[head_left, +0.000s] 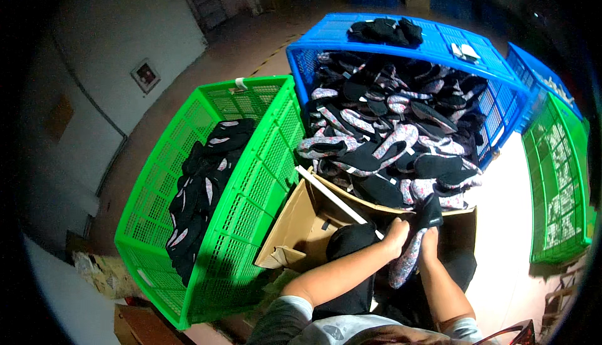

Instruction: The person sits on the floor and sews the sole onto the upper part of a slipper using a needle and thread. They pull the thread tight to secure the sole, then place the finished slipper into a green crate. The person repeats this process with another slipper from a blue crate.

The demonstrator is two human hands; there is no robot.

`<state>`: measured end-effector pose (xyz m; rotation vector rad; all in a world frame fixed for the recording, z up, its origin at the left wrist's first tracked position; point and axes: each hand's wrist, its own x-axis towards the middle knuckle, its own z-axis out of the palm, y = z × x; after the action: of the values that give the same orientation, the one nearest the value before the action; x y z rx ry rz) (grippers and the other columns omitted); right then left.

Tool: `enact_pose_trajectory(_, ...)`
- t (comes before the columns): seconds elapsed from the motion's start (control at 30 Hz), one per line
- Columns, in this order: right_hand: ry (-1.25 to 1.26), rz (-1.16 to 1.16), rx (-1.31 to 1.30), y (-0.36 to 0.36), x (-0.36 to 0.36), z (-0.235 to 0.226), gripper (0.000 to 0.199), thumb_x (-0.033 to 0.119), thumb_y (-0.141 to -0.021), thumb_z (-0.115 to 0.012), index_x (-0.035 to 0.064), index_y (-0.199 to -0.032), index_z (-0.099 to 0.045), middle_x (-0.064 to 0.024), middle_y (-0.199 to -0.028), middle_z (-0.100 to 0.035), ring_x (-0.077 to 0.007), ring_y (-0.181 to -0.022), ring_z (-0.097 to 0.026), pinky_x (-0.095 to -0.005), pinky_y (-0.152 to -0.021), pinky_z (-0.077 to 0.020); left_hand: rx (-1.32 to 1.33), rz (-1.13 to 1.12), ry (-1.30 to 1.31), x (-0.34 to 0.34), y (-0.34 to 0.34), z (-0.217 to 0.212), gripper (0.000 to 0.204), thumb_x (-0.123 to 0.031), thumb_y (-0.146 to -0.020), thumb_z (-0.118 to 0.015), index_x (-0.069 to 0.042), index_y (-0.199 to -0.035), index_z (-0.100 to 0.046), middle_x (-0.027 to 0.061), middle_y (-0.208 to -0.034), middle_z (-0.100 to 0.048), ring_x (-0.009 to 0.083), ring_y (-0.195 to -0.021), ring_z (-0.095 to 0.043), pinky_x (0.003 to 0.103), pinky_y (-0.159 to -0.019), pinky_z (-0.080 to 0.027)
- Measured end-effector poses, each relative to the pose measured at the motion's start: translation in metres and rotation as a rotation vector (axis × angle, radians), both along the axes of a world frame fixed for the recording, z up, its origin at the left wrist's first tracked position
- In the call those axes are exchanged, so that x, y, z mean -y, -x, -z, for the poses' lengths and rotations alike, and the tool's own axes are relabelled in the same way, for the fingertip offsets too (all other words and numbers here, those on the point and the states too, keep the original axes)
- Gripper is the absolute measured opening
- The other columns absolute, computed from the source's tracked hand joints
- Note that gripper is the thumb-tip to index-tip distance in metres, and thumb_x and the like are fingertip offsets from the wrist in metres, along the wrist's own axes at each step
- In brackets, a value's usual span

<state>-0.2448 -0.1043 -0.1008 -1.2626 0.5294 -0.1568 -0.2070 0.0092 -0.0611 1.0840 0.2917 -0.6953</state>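
A slipper (410, 261) with a flowered, pinkish-grey side and a black part stands on end in front of me. My right hand (429, 245) grips it along its right side. Just left of it, my left hand (396, 237) is closed, its knuckles close against the slipper; what its fingers hold is hidden. Beyond my hands, a large blue crate (401, 35) is heaped with similar black and flowered slippers (395, 141). A cardboard box (301, 219) lies open below the heap, by my left forearm.
A white bar (332, 196) slants across the cardboard. At left stands a green crate (251, 157) with black slippers (204, 182) inside. Black items (385, 31) lie on the blue crate's far side. Another green crate (555, 182) stands at right, with a wall (119, 63) far left.
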Motion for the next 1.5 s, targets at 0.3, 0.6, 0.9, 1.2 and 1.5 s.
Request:
enact_pose_trajectory(0.3,-0.084,-0.038,0.07,-0.016,-0.011,-0.003,0.03,0.014,-0.101,-0.052,0.0006,-0.127,-0.058,-0.0071,-0.116,-0.064,-0.0185,-0.1,-0.061,-0.0313,-0.088,-0.0495,-0.055,-0.088,0.081,-0.001,-0.015,-0.006,0.029,-0.018,-0.097,-0.048,-0.002,-0.109,-0.069,0.0089,-0.099,-0.071,0.0214,-0.088,-0.068,0.037,-0.08,-0.055)
enact_pose_trajectory(0.6,-0.022,-0.026,0.081,-0.013,-0.023,-0.03,0.031,0.012,-0.1,-0.047,0.0002,-0.124,-0.061,-0.0082,-0.115,-0.066,-0.0195,-0.102,-0.062,-0.032,-0.091,-0.0499,-0.098,-0.13,0.052,-0.003,-0.007,-0.008,0.034,-0.015,-0.095,-0.046,0.002,-0.118,-0.063,0.0126,-0.11,-0.068,0.0221,-0.098,-0.066,0.036,-0.084,-0.053)
enact_pose_trajectory(0.9,-0.043,-0.096,-0.009,-0.009,-0.023,-0.019,0.031,0.008,-0.099,-0.045,-0.0016,-0.123,-0.062,-0.0074,-0.113,-0.066,-0.0186,-0.099,-0.062,-0.0312,-0.088,-0.05,-0.185,-0.13,0.04,-0.01,-0.005,-0.008,0.032,-0.02,-0.097,-0.042,-0.003,-0.11,-0.065,0.011,-0.102,-0.067,0.0243,-0.092,-0.065,0.042,-0.081,-0.053)
enact_pose_trajectory(1.2,-0.09,-0.073,-0.005,-0.014,-0.01,0.016,0.032,0.008,-0.099,-0.043,-0.0026,-0.121,-0.063,-0.0082,-0.11,-0.067,-0.0188,-0.095,-0.063,-0.0308,-0.084,-0.0508,-0.214,-0.137,0.073,-0.006,-0.008,-0.004,0.029,-0.019,-0.094,-0.042,-0.003,-0.104,-0.064,0.0118,-0.097,-0.066,0.0258,-0.088,-0.065,0.045,-0.078,-0.054)
enact_pose_trajectory(1.5,-0.102,-0.086,0.016,-0.014,-0.022,-0.009,0.031,0.01,-0.1,-0.044,-0.0027,-0.121,-0.062,-0.0076,-0.109,-0.066,-0.0176,-0.093,-0.062,-0.0306,-0.083,-0.0508,-0.133,-0.147,0.106,-0.012,-0.015,0.009,0.025,-0.018,-0.093,-0.049,-0.001,-0.098,-0.068,0.0108,-0.091,-0.068,0.0247,-0.079,-0.067,0.043,-0.072,-0.056)
